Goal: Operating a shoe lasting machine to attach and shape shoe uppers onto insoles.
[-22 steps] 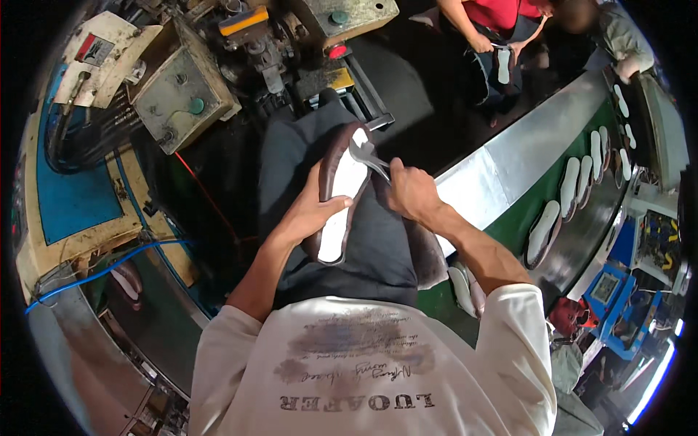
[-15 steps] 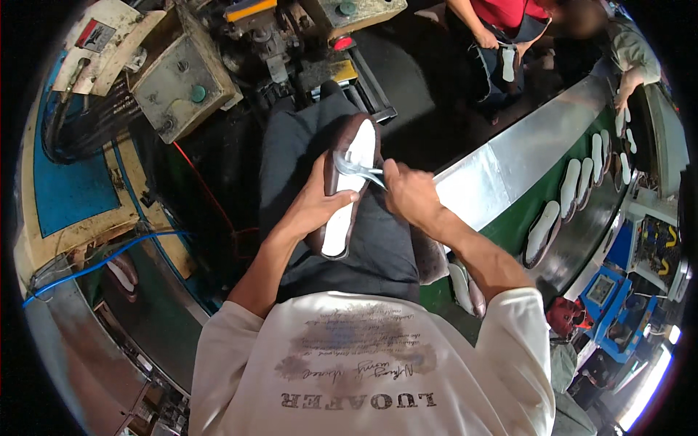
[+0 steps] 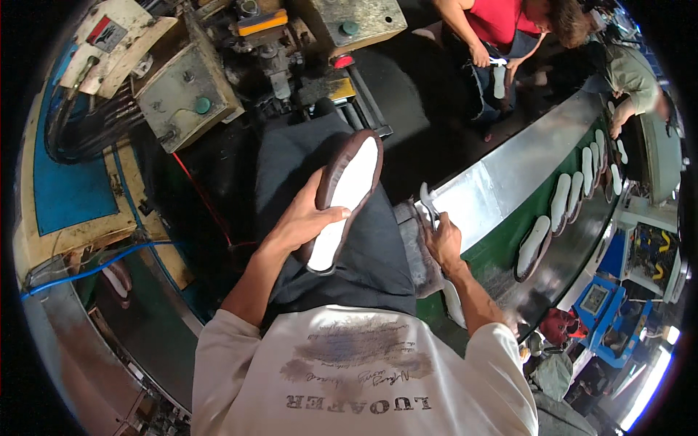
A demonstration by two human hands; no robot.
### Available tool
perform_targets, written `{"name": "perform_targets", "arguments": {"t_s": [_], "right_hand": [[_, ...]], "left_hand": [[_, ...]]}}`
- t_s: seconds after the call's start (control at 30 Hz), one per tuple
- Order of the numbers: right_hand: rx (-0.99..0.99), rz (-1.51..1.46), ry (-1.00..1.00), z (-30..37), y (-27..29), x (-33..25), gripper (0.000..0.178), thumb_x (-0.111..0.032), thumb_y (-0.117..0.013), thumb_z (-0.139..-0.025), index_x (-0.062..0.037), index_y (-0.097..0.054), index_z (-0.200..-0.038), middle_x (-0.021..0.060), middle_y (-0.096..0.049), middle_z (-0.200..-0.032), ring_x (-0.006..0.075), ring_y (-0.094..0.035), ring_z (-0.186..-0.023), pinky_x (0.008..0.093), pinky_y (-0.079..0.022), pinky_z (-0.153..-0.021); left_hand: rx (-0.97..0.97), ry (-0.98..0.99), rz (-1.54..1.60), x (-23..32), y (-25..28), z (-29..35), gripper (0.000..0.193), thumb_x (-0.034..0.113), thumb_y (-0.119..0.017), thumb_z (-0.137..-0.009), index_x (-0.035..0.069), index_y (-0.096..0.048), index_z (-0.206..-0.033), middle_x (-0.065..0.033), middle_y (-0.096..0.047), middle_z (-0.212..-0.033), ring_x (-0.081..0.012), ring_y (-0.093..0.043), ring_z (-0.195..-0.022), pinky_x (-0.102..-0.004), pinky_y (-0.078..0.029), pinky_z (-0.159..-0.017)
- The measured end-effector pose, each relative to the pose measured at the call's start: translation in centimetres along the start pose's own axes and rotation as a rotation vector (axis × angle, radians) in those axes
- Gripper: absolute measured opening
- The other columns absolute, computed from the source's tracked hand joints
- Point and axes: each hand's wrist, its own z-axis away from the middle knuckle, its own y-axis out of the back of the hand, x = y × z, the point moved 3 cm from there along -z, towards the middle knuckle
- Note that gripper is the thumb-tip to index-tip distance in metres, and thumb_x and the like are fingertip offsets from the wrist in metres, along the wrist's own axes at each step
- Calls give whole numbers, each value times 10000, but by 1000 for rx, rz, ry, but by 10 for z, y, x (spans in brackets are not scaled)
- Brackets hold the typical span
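Observation:
Over my lap, my left hand [image 3: 305, 221] grips a brown shoe upper [image 3: 327, 178] with a white insole board [image 3: 352, 182] facing up. The thumb presses on the white face, and the fingers are hidden behind the shoe's left side. To the right, my right hand [image 3: 443, 240] is closed round grey metal pincers [image 3: 429, 198], whose curved head sticks up beyond the fist. The pincers are apart from the shoe, above the near end of the metal ledge [image 3: 483, 192]. Their handles are mostly hidden in my palm.
Several white-soled shoes [image 3: 534, 243] lie along the green conveyor [image 3: 502, 251] at right. Machinery with a green-button control box [image 3: 189, 102] stands ahead and left. Two people work at far right; one in red [image 3: 502, 22] holds a shoe. Another shoe [image 3: 116, 280] lies at left.
My right hand has drawn the pincers off the shoe and moved right and down to the metal ledge. My left hand still holds the shoe, now tilted slightly more to the right.

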Motion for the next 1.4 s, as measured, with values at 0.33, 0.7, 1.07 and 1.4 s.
{"name": "perform_targets", "arguments": {"t_s": [0.33,0.7,1.07,1.4], "right_hand": [[-2,-3,768,-23,164,-117,990,-263,-911,-784,-112,-459,-1652,278,-358,-1703,485,-431,-1528,555,-399,-1254],[-533,-196,871,-10,194,-227,756,-313,-894,-842,-355,-657,-1558,328,-284,-1746,519,-582,-1364,548,-598,-1043],[374,-55,809,-232,190,-432,679,-399,-828,-885,-338,-649,-1538,326,-348,-1701,586,-539,-1384,597,-511,-1142],[442,59,702,-278,135,-499,698,-463,-774,-943,-377,-569,-1605,348,-289,-1708,603,-525,-1365,624,-488,-1162]], "left_hand": [[-554,-33,-18,41,8,-12,917,184,-912,-840,-4,-462,-1617,-162,-655,-1453,-250,-604,-1363,-381,-461,-1176],[-110,51,630,4,102,-47,664,279,-782,-1023,38,-506,-1577,-196,-625,-1504,-316,-660,-1364,-488,-553,-1121],[853,-456,-773,-68,120,-94,385,33,-756,-809,114,-691,-1180,-92,-639,-1260,-379,-590,-1202,-541,-485,-999],[946,-526,-663,-82,153,-83,376,-7,-737,-821,89,-682,-1180,-142,-649,-1219,-411,-617,-1138,-548,-493,-976]]}}
